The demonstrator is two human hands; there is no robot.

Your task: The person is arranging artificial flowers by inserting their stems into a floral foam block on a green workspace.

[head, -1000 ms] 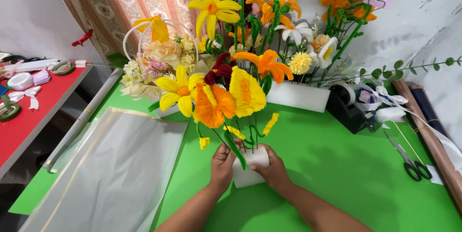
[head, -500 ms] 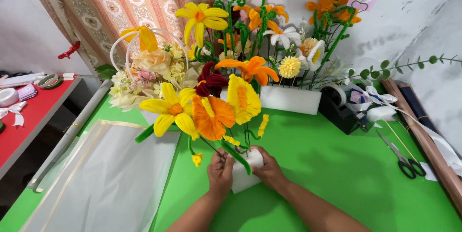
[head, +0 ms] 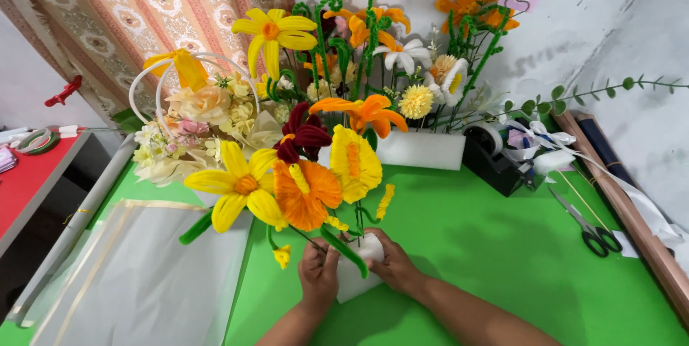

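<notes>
Several pipe-cleaner flowers (head: 301, 184) already stood in the white foam block (head: 357, 274) you clamped with your left hand (head: 319, 278) and right hand (head: 391, 267), wrapping sheets (head: 143, 281) untouched.

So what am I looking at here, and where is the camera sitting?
There is no machine in this picture: a person wears a camera on the head, and it looks down at their own two bare hands. The left hand and the right hand both clasp a small white foam block that rests on the green tabletop. Stems of handmade yellow and orange flowers stand up from that block. Behind it, by the wall, a longer white foam block carries more flowers, and a white-handled basket of pale flowers stands to the left. Sheets of translucent wrapping paper lie on the left; black-handled scissors and a black tape dispenser are on the right.
</notes>
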